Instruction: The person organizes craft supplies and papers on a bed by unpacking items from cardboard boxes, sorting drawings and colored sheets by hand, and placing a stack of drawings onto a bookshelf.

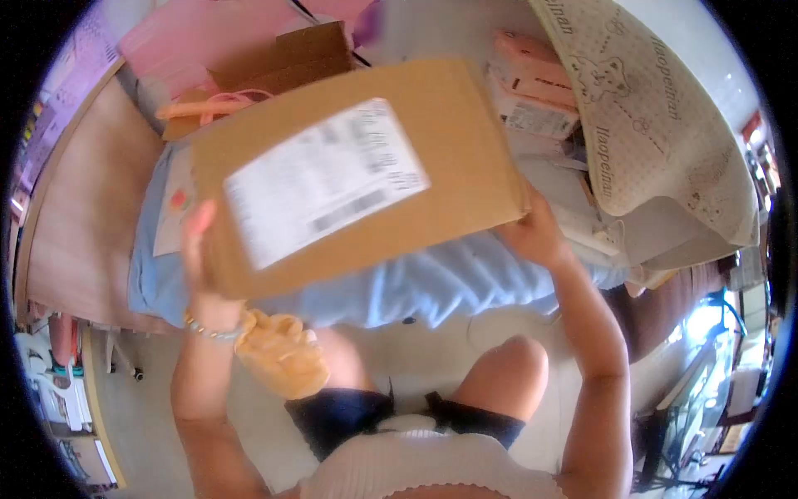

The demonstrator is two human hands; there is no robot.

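A brown cardboard box [465, 141] is held up in front of me, tilted, its broad face turned toward my eyes. A white shipping label [324, 183] with blurred print and a barcode covers much of that face. My left hand [204, 266] grips the box's lower left edge, fingers along its side. At the lower right corner my right hand [536, 229] holds the box, its fingers partly hidden behind it. Around my left wrist are a beaded bracelet and a fluffy peach-coloured scrunchie [283, 353].
Below the box lies a blue cloth [399, 287] over the table. Behind it stands an opened cardboard box [283, 58]. Pink boxes [536, 79] are stacked at the back right, beside a beige printed mat [640, 100] that curves upward. A wooden panel [79, 216] rises at left.
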